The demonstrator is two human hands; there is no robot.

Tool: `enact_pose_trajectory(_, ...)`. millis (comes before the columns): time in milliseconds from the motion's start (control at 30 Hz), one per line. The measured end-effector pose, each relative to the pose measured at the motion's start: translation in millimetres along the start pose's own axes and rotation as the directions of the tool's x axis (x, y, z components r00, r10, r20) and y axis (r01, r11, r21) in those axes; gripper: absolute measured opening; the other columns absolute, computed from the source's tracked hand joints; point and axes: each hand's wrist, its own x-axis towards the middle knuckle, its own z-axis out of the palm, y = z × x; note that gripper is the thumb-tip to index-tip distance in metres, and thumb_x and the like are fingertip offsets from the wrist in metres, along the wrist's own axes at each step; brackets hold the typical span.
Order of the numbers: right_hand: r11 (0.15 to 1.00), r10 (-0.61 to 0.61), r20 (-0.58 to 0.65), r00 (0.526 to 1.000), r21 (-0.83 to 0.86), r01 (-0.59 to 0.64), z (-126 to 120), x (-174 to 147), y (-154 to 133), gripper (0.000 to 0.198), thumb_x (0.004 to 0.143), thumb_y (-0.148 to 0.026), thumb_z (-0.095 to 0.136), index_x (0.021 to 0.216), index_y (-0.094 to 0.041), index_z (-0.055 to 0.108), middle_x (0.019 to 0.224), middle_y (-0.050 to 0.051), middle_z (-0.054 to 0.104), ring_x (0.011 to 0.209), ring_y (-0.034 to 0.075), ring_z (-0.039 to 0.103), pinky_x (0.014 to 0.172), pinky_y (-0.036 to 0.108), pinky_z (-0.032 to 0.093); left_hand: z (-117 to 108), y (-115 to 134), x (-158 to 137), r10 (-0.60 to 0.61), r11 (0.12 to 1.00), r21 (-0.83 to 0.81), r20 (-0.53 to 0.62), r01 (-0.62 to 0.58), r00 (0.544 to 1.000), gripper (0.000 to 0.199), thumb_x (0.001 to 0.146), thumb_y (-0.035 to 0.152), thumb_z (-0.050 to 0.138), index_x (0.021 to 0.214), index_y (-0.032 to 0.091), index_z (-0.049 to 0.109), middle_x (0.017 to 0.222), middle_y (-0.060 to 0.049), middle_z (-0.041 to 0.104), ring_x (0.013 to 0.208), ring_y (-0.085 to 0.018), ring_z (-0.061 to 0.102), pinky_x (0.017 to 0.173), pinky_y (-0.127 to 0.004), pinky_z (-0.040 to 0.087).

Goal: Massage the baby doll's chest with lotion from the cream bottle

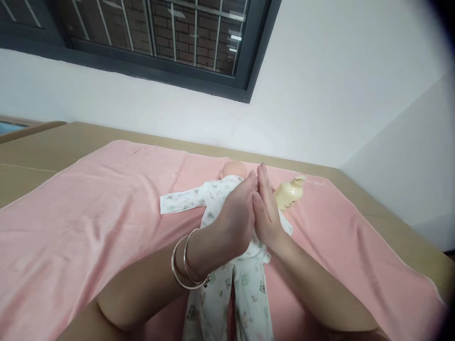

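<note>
My left hand (pixel 236 218) and my right hand (pixel 266 210) are pressed palm to palm, with the fingers stretched out and pointing away from me. Nothing shows between them; the inner palms are hidden. Below them, a baby doll (pixel 233 169) lies on a pink blanket (pixel 135 189). It wears a white printed top (pixel 188 200) and matching trousers (pixel 227 293). My hands and forearms cover much of its chest and one side. Just right of my right hand is a pale yellow pump bottle (pixel 291 193), tilted, its lower part partly hidden.
Under the blanket is a tan tabletop (pixel 42 147) that runs up to a white wall (pixel 305 94). A dark-framed window (pixel 199 42) with bars is set above. Two bangles (pixel 185 265) circle my left wrist.
</note>
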Motion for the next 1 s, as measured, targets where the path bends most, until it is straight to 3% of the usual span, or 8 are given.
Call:
enact_pose_trajectory(133,0.998,-0.056,0.146,0.988,0.041,0.050,9,-10,-12,0.059,0.103,-0.047,0.023,0.155,-0.032,0.001,0.163,-0.006,-0.005,0.149,0.022,-0.003,0.123,0.052,0.007,-10,15,14,-0.114,0.991,-0.086,-0.155,0.101,0.981,0.040,0.095,0.046,0.040,0.122,0.021,0.058,0.129,-0.008,0.062,0.136,-0.029,0.045,0.115,-0.045,0.035)
enact_pose_trajectory(267,0.985,-0.154,0.245,0.957,0.109,0.131,11,-21,-26,0.061,0.102,-0.044,0.030,0.155,-0.033,0.004,0.163,-0.005,0.001,0.150,0.025,0.003,0.123,0.052,0.012,-20,31,24,-0.097,0.990,-0.119,-0.228,0.071,0.969,0.041,0.096,0.042,0.039,0.127,0.018,0.053,0.132,-0.012,0.059,0.135,-0.026,0.046,0.116,-0.042,0.033)
enact_pose_trajectory(400,0.971,-0.240,0.253,0.937,0.084,0.225,17,-12,-10,0.060,0.101,-0.037,0.035,0.155,-0.031,0.012,0.162,-0.001,0.014,0.149,0.024,0.013,0.122,0.051,0.018,-39,30,43,-0.011,0.998,-0.061,-0.234,-0.004,0.972,0.043,0.094,0.044,0.042,0.130,0.021,0.051,0.137,-0.012,0.057,0.135,-0.024,0.047,0.115,-0.039,0.033)
enact_pose_trajectory(500,0.988,-0.089,0.331,0.940,-0.093,0.126,24,1,11,0.058,0.099,-0.037,0.037,0.154,-0.023,0.023,0.160,0.007,0.022,0.149,0.025,0.015,0.121,0.052,0.019,-60,9,71,0.038,0.999,0.015,-0.325,-0.036,0.945,0.040,0.093,0.039,0.045,0.123,0.016,0.055,0.136,-0.014,0.057,0.134,-0.024,0.048,0.114,-0.037,0.035)
enact_pose_trajectory(633,0.938,0.033,0.483,0.875,-0.316,0.140,30,11,30,0.052,0.099,-0.038,0.037,0.147,-0.017,0.040,0.156,0.012,0.032,0.148,0.028,0.017,0.120,0.055,0.014,-90,-29,106,0.084,0.993,0.120,-0.536,-0.022,0.840,0.027,0.090,0.029,0.045,0.107,0.015,0.060,0.124,-0.015,0.065,0.123,-0.024,0.057,0.108,-0.039,0.040)
enact_pose_trajectory(733,0.919,-0.016,0.492,0.871,-0.335,0.206,27,17,46,0.049,0.100,-0.039,0.035,0.143,-0.017,0.046,0.153,0.011,0.038,0.147,0.026,0.023,0.121,0.054,0.012,-104,-47,115,0.267,0.947,0.293,-0.501,-0.129,0.824,0.024,0.087,0.024,0.044,0.100,0.016,0.062,0.109,-0.011,0.070,0.112,-0.022,0.063,0.103,-0.037,0.043)
enact_pose_trajectory(867,0.946,-0.002,0.448,0.894,-0.289,0.147,20,27,70,0.048,0.102,-0.041,0.028,0.140,-0.022,0.050,0.153,0.007,0.040,0.146,0.021,0.025,0.120,0.047,0.018,-105,-55,111,0.365,0.893,0.414,-0.436,-0.177,0.823,0.025,0.085,0.023,0.043,0.098,0.017,0.064,0.100,-0.009,0.071,0.104,-0.021,0.065,0.098,-0.035,0.046)
enact_pose_trajectory(1000,0.881,0.247,0.317,0.916,-0.468,-0.076,22,25,65,0.059,0.101,-0.045,0.028,0.147,-0.009,0.038,0.155,0.017,0.033,0.146,0.028,0.025,0.118,0.049,0.020,-104,-57,108,0.408,0.849,0.501,-0.419,-0.168,0.811,0.025,0.085,0.026,0.043,0.095,0.019,0.065,0.098,-0.006,0.072,0.101,-0.021,0.065,0.099,-0.036,0.044)
